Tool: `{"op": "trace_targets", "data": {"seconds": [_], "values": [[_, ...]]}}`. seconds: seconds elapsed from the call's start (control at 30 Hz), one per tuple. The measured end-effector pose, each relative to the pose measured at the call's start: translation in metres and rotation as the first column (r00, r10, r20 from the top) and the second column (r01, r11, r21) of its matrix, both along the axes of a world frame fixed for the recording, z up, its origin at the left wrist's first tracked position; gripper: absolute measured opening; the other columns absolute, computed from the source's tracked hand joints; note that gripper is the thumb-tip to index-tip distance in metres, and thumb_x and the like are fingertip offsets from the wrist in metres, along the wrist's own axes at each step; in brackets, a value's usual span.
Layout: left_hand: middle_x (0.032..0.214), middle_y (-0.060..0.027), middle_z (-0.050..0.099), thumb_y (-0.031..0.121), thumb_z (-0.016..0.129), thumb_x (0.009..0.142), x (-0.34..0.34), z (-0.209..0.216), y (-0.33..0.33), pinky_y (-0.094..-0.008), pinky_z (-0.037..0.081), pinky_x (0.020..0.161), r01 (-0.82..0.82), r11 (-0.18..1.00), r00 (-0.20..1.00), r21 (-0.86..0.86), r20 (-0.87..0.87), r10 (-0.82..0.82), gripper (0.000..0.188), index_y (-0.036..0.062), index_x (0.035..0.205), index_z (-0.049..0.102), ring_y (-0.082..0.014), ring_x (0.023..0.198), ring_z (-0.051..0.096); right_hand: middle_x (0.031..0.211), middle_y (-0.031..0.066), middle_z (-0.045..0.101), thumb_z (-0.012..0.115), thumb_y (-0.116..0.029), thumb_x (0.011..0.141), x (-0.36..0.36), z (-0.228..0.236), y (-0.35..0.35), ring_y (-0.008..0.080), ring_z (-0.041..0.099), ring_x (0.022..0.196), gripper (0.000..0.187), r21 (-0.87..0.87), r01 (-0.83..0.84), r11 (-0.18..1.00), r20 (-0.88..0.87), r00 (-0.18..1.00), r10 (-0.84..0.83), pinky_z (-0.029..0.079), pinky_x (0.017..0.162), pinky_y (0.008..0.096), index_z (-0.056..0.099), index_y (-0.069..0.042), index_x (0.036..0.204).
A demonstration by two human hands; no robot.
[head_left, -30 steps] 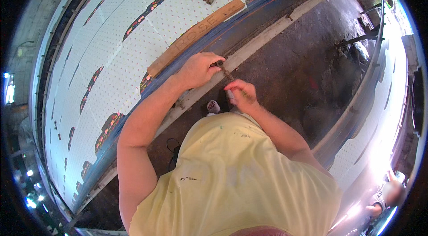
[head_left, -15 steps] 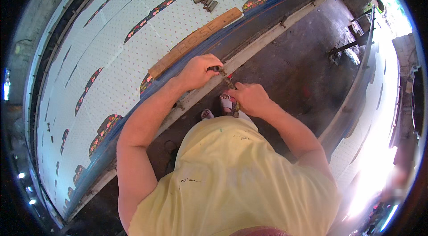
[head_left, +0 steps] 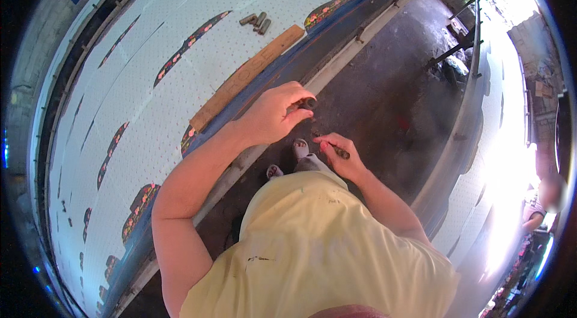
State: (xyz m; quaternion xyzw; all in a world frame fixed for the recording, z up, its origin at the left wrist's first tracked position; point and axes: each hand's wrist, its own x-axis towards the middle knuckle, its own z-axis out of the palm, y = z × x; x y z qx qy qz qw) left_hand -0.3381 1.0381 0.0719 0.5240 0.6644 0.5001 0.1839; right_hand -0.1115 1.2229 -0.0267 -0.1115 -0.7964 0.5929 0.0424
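My left hand is raised beside the near edge of the long table, its thumb and fingers closed on a short dark cylinder. Lower and to the right, my right hand grips a slim dark tool whose rounded end sticks out beside the fingers. Its thin tip points toward the left hand; its exact kind is too small to make out. A gap separates the two held things. On the table, pale dotted fabric lies spread out, with dark flowered patches showing along it.
A long wooden bar lies along the table's near edge. Several short metal cylinders rest on the fabric beyond it. A metal rail borders the table. Another long table stands at right, with a person near it.
My hands have moved apart, and the held things are separated. The left hand has turned, showing the dark cylinder's end. The right hand has come lower. The view has shifted slightly.
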Motion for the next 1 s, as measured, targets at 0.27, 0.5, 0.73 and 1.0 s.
{"op": "trace_targets", "data": {"seconds": [0.27, 0.5, 0.73, 1.0], "values": [[0.113, -0.0121, 0.072, 0.013, 0.081, 0.098, -0.024, -0.027, 0.004, -0.0384, 0.057, 0.082, -0.276, 0.925, 0.961, -0.262, -0.043, 0.275, 0.039, 0.0033, 0.135, 0.075, -0.0225, 0.090, 0.069, 0.103, 0.0066, 0.079, 0.068, -0.005, 0.111, -0.010, -0.023, 0.045, 0.0134, 0.070, 0.096, 0.020, 0.068, 0.117, 0.991, 0.021, 0.993, -0.119, 0.058, 0.087, 0.0318, 0.081, -0.003, 0.126], [0.116, -0.0130, 0.076, 0.012, 0.082, 0.096, -0.048, -0.033, 0.071, -0.0374, 0.057, 0.081, -0.361, 0.915, 0.933, -0.181, -0.076, 0.353, 0.040, 0.0045, 0.135, 0.076, -0.0213, 0.090, 0.071, 0.098, 0.0012, 0.072, 0.069, 0.001, 0.108, -0.067, -0.024, 0.122, 0.0087, 0.063, 0.075, 0.021, -0.142, 0.289, 0.947, 0.043, 0.957, -0.286, 0.052, 0.067, 0.0277, 0.081, -0.004, 0.124], [0.124, -0.0192, 0.079, 0.012, 0.080, 0.096, -0.134, -0.050, 0.210, -0.0517, 0.055, 0.104, -0.540, 0.838, 0.793, -0.077, -0.383, 0.475, 0.034, 0.0084, 0.130, 0.080, -0.0415, 0.118, 0.071, 0.087, 0.0006, 0.070, 0.062, -0.012, 0.113, -0.108, -0.002, 0.225, 0.0095, 0.061, 0.066, 0.024, -0.492, 0.264, 0.830, 0.164, 0.964, -0.209, 0.048, 0.062, 0.0264, 0.082, -0.007, 0.124], [0.128, -0.0154, 0.078, 0.012, 0.078, 0.098, -0.206, -0.080, 0.307, -0.0541, 0.053, 0.109, -0.736, 0.615, 0.649, -0.282, -0.551, 0.525, 0.035, 0.0119, 0.133, 0.080, -0.0391, 0.123, 0.068, 0.086, 0.0030, 0.070, 0.063, -0.008, 0.108, -0.147, -0.014, 0.301, 0.0100, 0.059, 0.062, 0.023, -0.588, 0.208, 0.782, 0.207, 0.973, -0.103, 0.045, 0.056, 0.0279, 0.080, -0.002, 0.122]]}}
